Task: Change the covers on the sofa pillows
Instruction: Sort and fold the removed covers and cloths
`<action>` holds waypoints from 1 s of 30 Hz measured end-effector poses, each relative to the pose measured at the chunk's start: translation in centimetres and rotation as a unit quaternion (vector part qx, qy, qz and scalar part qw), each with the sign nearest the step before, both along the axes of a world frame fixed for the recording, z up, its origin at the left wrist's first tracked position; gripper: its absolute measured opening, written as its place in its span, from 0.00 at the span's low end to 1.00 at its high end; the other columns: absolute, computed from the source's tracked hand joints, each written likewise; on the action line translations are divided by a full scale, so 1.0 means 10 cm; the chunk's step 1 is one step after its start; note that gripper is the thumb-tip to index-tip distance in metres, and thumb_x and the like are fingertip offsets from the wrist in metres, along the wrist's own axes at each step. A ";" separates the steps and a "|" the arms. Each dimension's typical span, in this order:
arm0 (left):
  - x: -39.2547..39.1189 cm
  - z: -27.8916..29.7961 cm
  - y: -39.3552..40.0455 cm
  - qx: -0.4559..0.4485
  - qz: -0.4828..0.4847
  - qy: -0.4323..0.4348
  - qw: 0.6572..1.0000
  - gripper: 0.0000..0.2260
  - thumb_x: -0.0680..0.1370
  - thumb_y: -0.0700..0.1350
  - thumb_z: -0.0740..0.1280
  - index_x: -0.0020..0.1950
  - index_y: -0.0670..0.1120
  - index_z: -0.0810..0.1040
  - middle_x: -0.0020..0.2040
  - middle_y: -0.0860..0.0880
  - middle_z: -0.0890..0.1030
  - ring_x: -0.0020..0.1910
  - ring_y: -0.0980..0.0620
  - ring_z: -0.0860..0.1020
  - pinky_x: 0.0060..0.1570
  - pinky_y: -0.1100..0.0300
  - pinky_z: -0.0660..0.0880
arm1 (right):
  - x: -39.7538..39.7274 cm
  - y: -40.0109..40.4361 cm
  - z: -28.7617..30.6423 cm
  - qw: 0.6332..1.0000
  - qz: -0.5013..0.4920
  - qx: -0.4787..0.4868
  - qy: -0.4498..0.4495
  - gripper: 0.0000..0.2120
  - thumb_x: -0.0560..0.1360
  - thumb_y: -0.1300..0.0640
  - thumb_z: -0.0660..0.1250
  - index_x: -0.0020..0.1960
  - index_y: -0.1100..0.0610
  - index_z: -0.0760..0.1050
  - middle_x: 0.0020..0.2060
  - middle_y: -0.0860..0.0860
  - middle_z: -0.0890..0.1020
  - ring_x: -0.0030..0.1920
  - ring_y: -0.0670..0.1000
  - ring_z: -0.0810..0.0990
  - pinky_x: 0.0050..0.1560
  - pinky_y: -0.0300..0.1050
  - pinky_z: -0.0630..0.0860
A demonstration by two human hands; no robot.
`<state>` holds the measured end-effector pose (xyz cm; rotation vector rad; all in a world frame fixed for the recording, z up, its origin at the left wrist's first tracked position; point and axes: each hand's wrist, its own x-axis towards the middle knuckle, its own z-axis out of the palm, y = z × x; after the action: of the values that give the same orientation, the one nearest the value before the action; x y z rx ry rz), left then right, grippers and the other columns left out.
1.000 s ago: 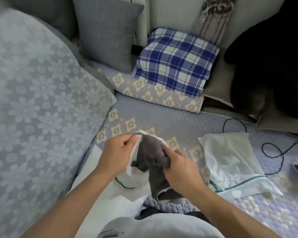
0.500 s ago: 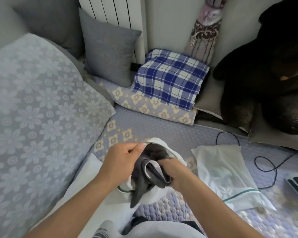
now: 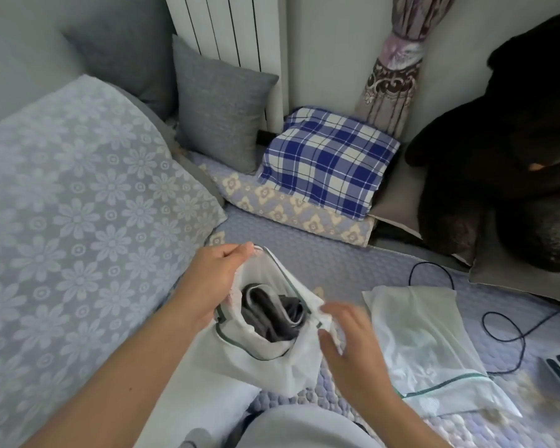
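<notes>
At the sofa seat's front edge, our left hand [image 3: 214,279] pinches the mesh bag [image 3: 272,360] rim; the grey cover [image 3: 272,318] sits bunched inside. Our right hand [image 3: 349,337], fingers spread, touches the opposite rim. One-sided grip: the mouth could sag and snag the cover.

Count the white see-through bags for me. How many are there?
2. One white mesh bag with green trim is held open by the left hand, grey cloth inside. The other white mesh bag lies flat on the sofa, right of it.
</notes>
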<state>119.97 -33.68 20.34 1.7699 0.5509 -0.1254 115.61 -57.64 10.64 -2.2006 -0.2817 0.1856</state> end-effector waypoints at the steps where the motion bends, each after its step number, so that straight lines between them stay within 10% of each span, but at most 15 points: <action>1: -0.01 0.02 0.01 -0.015 -0.015 0.012 1.000 0.13 0.77 0.58 0.70 0.49 0.52 0.88 0.49 0.50 0.87 0.56 0.44 0.83 0.65 0.42 0.75 | 0.05 -0.06 -0.08 0.998 -0.025 -0.062 -0.002 0.25 0.77 0.46 0.69 0.72 0.44 0.67 0.71 0.38 0.67 0.71 0.43 0.64 0.70 0.42 0.65; 3: -0.07 0.07 -0.01 -0.026 -0.028 0.024 0.999 0.11 0.79 0.54 0.70 0.50 0.49 0.88 0.50 0.52 0.87 0.57 0.52 0.83 0.68 0.48 0.73 | 0.16 -0.02 -0.29 0.987 -0.001 -0.121 0.102 0.45 0.74 0.33 0.66 0.81 0.48 0.48 0.78 0.43 0.53 0.78 0.49 0.50 0.76 0.51 0.55; 6: -0.13 0.18 -0.07 -0.037 -0.037 0.036 0.998 0.11 0.80 0.51 0.69 0.51 0.47 0.88 0.51 0.53 0.87 0.57 0.57 0.82 0.68 0.53 0.72 | 0.29 0.29 -0.60 0.961 0.042 -0.107 0.252 0.51 0.72 0.30 0.65 0.82 0.49 0.40 0.80 0.51 0.55 0.78 0.57 0.55 0.75 0.54 0.58; 9: -0.20 0.26 0.04 -0.064 -0.007 0.033 0.997 0.11 0.81 0.49 0.69 0.52 0.45 0.87 0.51 0.47 0.87 0.57 0.50 0.84 0.67 0.47 0.74 | 0.35 0.41 -0.77 0.938 -0.046 -0.096 0.329 0.38 0.76 0.41 0.67 0.78 0.55 0.57 0.64 0.59 0.76 0.60 0.60 0.77 0.56 0.51 0.76; 12: -0.29 0.23 0.30 -0.065 0.053 0.023 0.996 0.08 0.80 0.46 0.69 0.52 0.45 0.87 0.51 0.45 0.87 0.57 0.47 0.84 0.67 0.45 0.74 | 0.42 0.23 -0.71 0.937 -0.122 -0.028 0.327 0.11 0.79 0.58 0.64 0.60 0.59 0.77 0.42 0.55 0.81 0.40 0.55 0.78 0.42 0.48 0.76; 17: -0.50 -0.08 0.71 -0.082 0.033 0.016 0.996 0.17 0.75 0.31 0.71 0.58 0.50 0.85 0.54 0.43 0.85 0.58 0.46 0.82 0.66 0.48 0.74 | 0.53 -0.05 0.16 0.933 -0.081 0.141 0.321 0.17 0.81 0.57 0.66 0.66 0.41 0.76 0.62 0.45 0.78 0.58 0.51 0.76 0.57 0.52 0.75; 21: -0.63 -0.77 0.71 0.206 -0.042 0.104 0.972 0.25 0.73 0.29 0.65 0.63 0.52 0.81 0.43 0.51 0.82 0.41 0.51 0.78 0.42 0.60 0.75 | 0.59 -0.07 0.61 0.907 -0.068 0.198 0.367 0.13 0.83 0.57 0.61 0.63 0.48 0.80 0.60 0.48 0.79 0.41 0.49 0.81 0.33 0.40 0.75; 24: -0.84 -1.51 0.50 0.311 0.025 0.234 0.921 0.18 0.77 0.41 0.65 0.68 0.46 0.77 0.62 0.41 0.75 0.58 0.39 0.76 0.56 0.50 0.73 | 0.60 -0.25 0.52 0.919 -0.114 0.117 0.360 0.17 0.83 0.60 0.61 0.71 0.56 0.72 0.63 0.56 0.77 0.27 0.58 0.71 0.21 0.39 0.71; 27: -0.99 -2.15 0.04 -0.042 0.263 0.358 0.895 0.28 0.75 0.62 0.58 0.65 0.43 0.75 0.59 0.36 0.78 0.57 0.34 0.78 0.60 0.41 0.75 | 0.49 -0.45 0.34 0.923 -0.113 0.045 0.366 0.17 0.83 0.60 0.62 0.71 0.58 0.72 0.55 0.57 0.79 0.27 0.56 0.73 0.22 0.41 0.72; 30: -1.01 -2.20 -0.48 -0.373 0.360 0.340 0.784 0.21 0.79 0.56 0.56 0.54 0.40 0.77 0.46 0.37 0.83 0.46 0.37 0.81 0.49 0.37 0.80 | 0.41 -0.64 0.24 0.935 -0.089 -0.034 0.343 0.12 0.83 0.59 0.60 0.65 0.55 0.76 0.47 0.56 0.81 0.22 0.53 0.75 0.24 0.41 0.70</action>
<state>109.85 -38.50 -1.65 0.6060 1.4403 -0.3900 119.66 -64.00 13.05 -2.0673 0.3160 0.8456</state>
